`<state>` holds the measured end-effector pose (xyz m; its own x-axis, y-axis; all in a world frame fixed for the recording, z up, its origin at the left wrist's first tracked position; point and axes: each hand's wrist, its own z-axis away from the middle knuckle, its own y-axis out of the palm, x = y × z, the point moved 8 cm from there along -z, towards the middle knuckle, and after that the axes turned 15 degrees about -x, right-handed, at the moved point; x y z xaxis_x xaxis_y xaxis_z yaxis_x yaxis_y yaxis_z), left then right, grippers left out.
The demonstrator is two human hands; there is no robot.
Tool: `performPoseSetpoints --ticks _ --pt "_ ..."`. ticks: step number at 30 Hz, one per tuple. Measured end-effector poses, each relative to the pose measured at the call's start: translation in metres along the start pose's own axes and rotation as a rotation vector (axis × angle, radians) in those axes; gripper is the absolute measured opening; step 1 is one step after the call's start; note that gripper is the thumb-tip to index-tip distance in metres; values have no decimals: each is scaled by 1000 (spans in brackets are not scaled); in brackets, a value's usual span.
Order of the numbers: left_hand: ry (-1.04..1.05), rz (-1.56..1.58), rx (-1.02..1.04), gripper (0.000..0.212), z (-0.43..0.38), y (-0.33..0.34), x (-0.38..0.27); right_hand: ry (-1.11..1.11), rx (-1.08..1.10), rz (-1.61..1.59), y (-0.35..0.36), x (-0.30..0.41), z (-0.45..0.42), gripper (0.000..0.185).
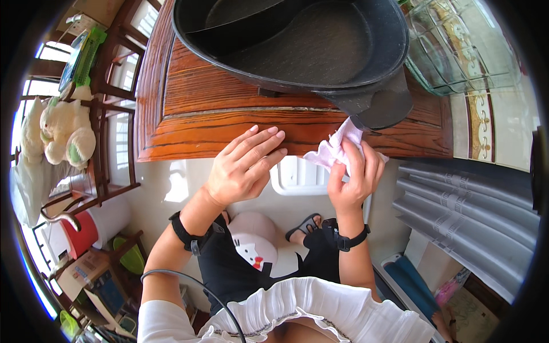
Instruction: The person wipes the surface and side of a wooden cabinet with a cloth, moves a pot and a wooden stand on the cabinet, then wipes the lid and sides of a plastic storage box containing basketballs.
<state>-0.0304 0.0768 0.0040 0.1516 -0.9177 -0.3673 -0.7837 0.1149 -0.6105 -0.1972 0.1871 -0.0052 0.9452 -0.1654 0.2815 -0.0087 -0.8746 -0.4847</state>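
Observation:
A crumpled pale pink cloth is pinched in my right hand, near the right end of the table's front edge. Its upper tip reaches up to the black side handle of a large divided pan. Whether cloth and handle touch I cannot tell. My left hand holds nothing; its fingers reach over the front edge of the brown wooden table, thumb slightly apart. The black pan stands on the table, with a curved divider across its inside. Its far side is cut off by the picture's top.
A ribbed glass container stands right of the pan. Below the table edge are a white plastic lid or bin and a pink round cushion or stool. Grey curtain hangs at right; plush toys sit at left.

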Motion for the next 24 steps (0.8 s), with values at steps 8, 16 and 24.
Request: performPoseSetpoints --ticks 8,16,24 --pt "92 -285 -136 42 9 21 -6 -34 -218 -109 -3 -14 8 32" --pt "292 -419 -385 32 36 28 -10 -67 -479 -303 9 39 41 32" --pt "347 -396 -323 49 44 32 -3 288 -270 -584 13 17 129 31"
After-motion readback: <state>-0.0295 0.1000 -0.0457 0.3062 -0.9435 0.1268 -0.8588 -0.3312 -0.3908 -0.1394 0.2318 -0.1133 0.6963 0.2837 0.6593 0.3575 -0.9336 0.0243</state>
